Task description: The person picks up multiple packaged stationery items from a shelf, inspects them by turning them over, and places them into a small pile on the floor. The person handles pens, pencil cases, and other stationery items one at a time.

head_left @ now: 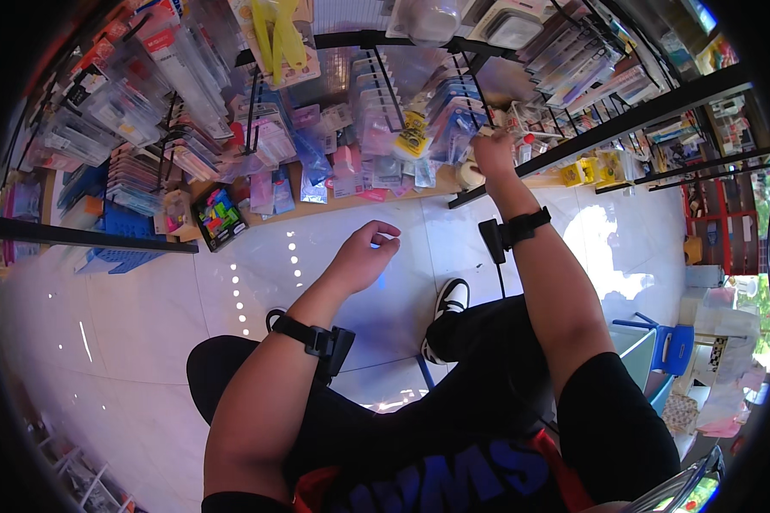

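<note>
Likely the pale roll [470, 177] is light; we'd grip its rim. Our left hand [364, 256] curls, empty; our right hand [494, 156], we can't tell.

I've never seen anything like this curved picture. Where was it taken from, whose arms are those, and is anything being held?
There is no machine arm here: the arms belong to a person, with a black strap on each wrist. The camera sits on the person's head and looks down; its very wide lens bends straight edges toward the rim.

The left hand is loosely curled above the shiny floor, with nothing visible in it. The right hand reaches in among goods at the display; whether it grips anything is too small to tell.

Ahead, many packets hang in rows, a yellow packet among them, and more lie along a wooden shelf. Below are the person's shoes.
</note>
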The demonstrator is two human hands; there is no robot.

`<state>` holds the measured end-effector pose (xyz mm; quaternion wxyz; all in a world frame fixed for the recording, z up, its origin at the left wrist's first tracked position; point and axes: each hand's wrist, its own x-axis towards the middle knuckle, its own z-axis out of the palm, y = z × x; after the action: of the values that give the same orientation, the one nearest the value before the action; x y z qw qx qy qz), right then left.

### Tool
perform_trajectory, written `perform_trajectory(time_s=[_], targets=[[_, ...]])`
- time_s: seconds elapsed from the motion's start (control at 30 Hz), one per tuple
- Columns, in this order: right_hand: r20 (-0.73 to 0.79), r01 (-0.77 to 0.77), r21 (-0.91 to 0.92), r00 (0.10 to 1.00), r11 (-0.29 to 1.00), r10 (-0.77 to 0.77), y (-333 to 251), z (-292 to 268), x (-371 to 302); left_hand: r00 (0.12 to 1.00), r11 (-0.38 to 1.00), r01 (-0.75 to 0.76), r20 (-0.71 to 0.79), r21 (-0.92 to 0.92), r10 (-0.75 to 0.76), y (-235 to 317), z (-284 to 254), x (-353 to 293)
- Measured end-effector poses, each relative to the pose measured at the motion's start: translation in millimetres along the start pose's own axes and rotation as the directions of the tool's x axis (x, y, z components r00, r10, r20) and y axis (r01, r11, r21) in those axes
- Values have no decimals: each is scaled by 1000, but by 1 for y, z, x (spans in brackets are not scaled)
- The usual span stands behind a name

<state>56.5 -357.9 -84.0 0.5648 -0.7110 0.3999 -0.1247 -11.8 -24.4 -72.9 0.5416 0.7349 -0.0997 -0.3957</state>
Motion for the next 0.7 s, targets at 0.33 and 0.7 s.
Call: perform_trajectory(time_s=[0.33, 0.7], targets=[[532, 219, -229, 844, 948, -66, -30, 46, -66, 995, 997, -49, -91, -58, 43, 7, -3, -6], [409, 475, 72, 788, 877, -461, -21, 111, -59, 972, 984, -150, -196, -95, 129, 32, -10, -1]])
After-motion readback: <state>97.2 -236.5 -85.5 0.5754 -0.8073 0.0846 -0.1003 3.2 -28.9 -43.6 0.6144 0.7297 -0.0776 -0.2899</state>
